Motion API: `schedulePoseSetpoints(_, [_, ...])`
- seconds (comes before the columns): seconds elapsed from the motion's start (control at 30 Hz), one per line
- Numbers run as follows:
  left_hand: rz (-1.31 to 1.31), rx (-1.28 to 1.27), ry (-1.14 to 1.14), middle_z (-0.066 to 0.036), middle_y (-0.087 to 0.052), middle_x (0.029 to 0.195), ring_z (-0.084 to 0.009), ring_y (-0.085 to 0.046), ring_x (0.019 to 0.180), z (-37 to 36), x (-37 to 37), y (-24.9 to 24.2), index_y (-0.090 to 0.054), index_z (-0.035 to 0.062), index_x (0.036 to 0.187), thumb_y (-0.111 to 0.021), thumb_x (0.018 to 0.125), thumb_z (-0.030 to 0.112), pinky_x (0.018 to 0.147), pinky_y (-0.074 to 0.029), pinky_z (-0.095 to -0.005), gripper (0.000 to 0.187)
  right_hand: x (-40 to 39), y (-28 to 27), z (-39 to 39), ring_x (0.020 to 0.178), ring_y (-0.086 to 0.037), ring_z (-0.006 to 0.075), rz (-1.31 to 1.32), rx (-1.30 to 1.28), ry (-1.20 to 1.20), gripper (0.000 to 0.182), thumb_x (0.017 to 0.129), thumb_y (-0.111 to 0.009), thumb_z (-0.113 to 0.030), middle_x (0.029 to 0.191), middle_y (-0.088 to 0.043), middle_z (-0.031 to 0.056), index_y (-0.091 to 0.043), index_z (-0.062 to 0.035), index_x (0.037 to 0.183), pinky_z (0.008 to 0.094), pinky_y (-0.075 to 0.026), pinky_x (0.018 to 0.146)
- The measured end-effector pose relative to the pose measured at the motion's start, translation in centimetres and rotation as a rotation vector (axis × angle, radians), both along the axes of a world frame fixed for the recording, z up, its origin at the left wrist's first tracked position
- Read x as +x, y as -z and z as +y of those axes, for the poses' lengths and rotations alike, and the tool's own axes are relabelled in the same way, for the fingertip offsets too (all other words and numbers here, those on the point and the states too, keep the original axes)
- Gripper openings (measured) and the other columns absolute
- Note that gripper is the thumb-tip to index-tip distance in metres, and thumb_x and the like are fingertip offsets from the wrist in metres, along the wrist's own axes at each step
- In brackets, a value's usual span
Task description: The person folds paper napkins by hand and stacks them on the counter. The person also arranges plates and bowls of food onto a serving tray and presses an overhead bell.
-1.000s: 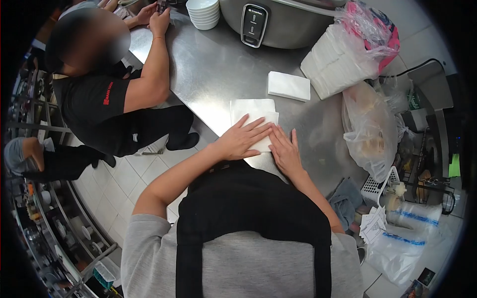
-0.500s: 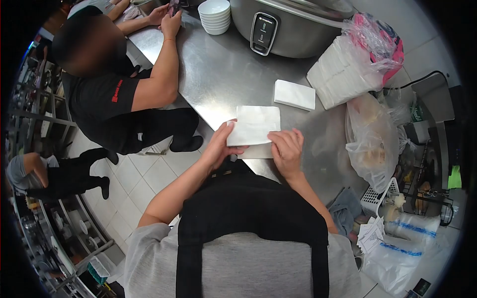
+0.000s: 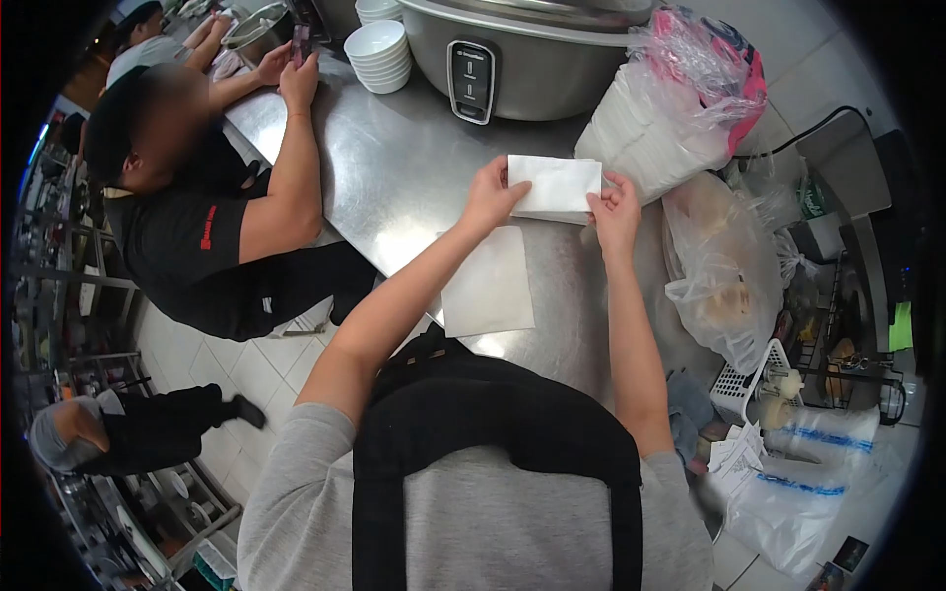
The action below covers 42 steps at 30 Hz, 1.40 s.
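Note:
A folded white paper napkin (image 3: 555, 183) is stretched between my two hands, over the spot on the steel table where a small pile of folded napkins lies. My left hand (image 3: 496, 194) pinches its left end, thumb on top. At its right end, my right hand (image 3: 616, 209) grips the edge between thumb and fingers. What shows of the pile under the napkin is only a thin edge. Closer to my body, an unfolded off-white napkin (image 3: 488, 283) lies flat on the table, with neither hand touching it.
Behind my hands stand a large steel rice cooker (image 3: 532, 74) and a stack of white bowls (image 3: 379, 57). A plastic-wrapped napkin pack (image 3: 650, 128) and a clear bag (image 3: 724, 276) sit at the right. To the left, a person (image 3: 197, 187) leans on the table (image 3: 394, 187) holding a phone.
Both hands have moved forward and right, carrying the napkin, now folded smaller, from near my body to the pile. The flat napkin beneath is uncovered. The view has shifted slightly.

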State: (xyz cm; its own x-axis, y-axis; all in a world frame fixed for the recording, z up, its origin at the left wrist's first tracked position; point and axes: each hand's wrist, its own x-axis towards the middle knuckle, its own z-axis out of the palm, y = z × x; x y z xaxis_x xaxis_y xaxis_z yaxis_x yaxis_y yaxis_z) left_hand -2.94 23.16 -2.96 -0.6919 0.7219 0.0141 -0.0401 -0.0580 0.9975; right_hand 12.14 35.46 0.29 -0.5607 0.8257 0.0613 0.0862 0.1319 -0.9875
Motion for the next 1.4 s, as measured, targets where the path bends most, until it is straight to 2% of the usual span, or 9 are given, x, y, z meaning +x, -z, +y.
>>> schedulePoseSetpoints(0.13, [0.159,-0.28,-0.021,-0.01,-0.066,0.077,-0.015,-0.062,0.068,1.5,-1.7,0.5,-0.057,-0.0013,0.102,-0.072,0.07,0.009,0.064,-0.049,-0.0298,0.037,-0.4,2.1,1.5,0.058,-0.058,0.0116,-0.115,0.167,0.077,0.041,0.075,-0.063,0.004,0.079,-0.063,0.0069,-0.051,0.0007,0.114,0.0274,-0.049,0.062])
schedulePoseSetpoints(0.57, [0.316,-0.272,-0.101,-0.008,-0.059,0.075,-0.0188,-0.059,0.067,1.1,-0.4,1.6,-0.053,0.0002,0.105,-0.075,0.067,0.008,0.064,-0.049,-0.0321,0.045,-0.1,4.7,0.9,0.067,-0.057,0.0176,-0.255,0.335,0.165,0.039,0.071,-0.066,0.0,0.086,-0.064,0.0093,-0.057,-0.0017,0.109,0.0322,-0.047,0.069])
schedulePoseSetpoints(0.77, [0.376,-0.297,-0.125,-0.021,-0.048,0.123,-0.0256,-0.054,0.105,1.0,0.0,2.4,-0.04,-0.001,0.128,-0.069,0.08,0.023,0.089,-0.044,-0.0347,0.061,-0.1,5.3,0.9,0.098,-0.054,0.024,-0.219,0.277,0.11,0.039,0.084,-0.061,-0.014,0.122,-0.052,0.0157,-0.052,-0.0003,0.119,0.0342,-0.043,0.087])
schedulePoseSetpoints(0.83, [0.123,-0.097,-0.088,-0.024,-0.023,0.146,-0.0317,-0.027,0.135,1.5,0.4,2.4,-0.021,-0.0034,0.141,-0.052,0.091,0.038,0.109,-0.025,-0.0358,0.072,-0.3,6.1,0.9,0.11,-0.052,0.0272,-0.068,0.121,0.092,0.042,0.089,-0.056,-0.02,0.132,-0.046,0.0175,-0.049,0.0008,0.125,0.0346,-0.04,0.094])
schedulePoseSetpoints(0.93, [-0.122,-0.088,0.056,-0.017,-0.005,0.153,-0.0263,0.001,0.142,1.4,1.6,0.7,-0.008,-0.0007,0.145,-0.04,0.096,0.044,0.114,-0.004,-0.0343,0.074,-0.8,5.6,0.2,0.127,-0.041,0.0299,-0.017,0.028,0.038,0.051,0.096,-0.045,-0.03,0.14,-0.04,0.0193,-0.039,0.0039,0.134,0.0351,-0.03,0.105])
schedulePoseSetpoints(1.07, [-0.086,-0.088,0.024,-0.022,-0.01,0.151,-0.0315,-0.006,0.142,1.8,1.1,1.2,-0.01,-0.0048,0.144,-0.041,0.095,0.041,0.114,-0.009,-0.0358,0.074,0.1,4.2,0.5,0.133,-0.032,0.032,-0.179,0.17,-0.006,0.055,0.095,-0.045,-0.03,0.142,-0.036,0.0219,-0.035,0.0047,0.136,0.0361,-0.025,0.109])
schedulePoseSetpoints(1.23, [0.949,-0.329,0.208,-0.018,-0.013,0.152,-0.0316,-0.008,0.142,1.1,-0.9,0.6,-0.019,0.0049,0.145,-0.059,0.084,0.039,0.113,-0.011,-0.0465,0.081,0.0,1.7,1.1,0.135,-0.027,0.0329,-0.296,0.577,-0.233,0.055,0.089,-0.053,-0.024,0.142,-0.034,0.0222,-0.038,0.0003,0.136,0.0404,-0.024,0.11])
schedulePoseSetpoints(1.3, [1.06,-0.368,0.327,-0.018,-0.018,0.15,-0.0316,-0.012,0.141,0.7,-0.9,-0.8,-0.021,0.0055,0.144,-0.067,0.075,0.04,0.112,-0.013,-0.0505,0.089,-0.7,1.2,1.2,0.136,-0.027,0.0324,-0.542,0.996,-0.452,0.073,0.077,-0.067,-0.023,0.143,-0.033,0.0202,-0.034,-0.0032,0.139,0.0446,-0.024,0.11])
schedulePoseSetpoints(1.4, [1.219,-0.472,0.492,-0.017,-0.027,0.146,-0.031,-0.02,0.138,1.0,-1.7,-2.4,-0.023,0.0066,0.143,-0.078,0.061,0.04,0.11,-0.017,-0.0557,0.104,-0.9,-0.5,1.8,0.136,-0.027,0.0321,-0.729,0.965,-0.553,0.098,0.062,-0.078,-0.022,0.144,-0.031,0.0176,-0.025,-0.005,0.143,0.0465,-0.023,0.111])
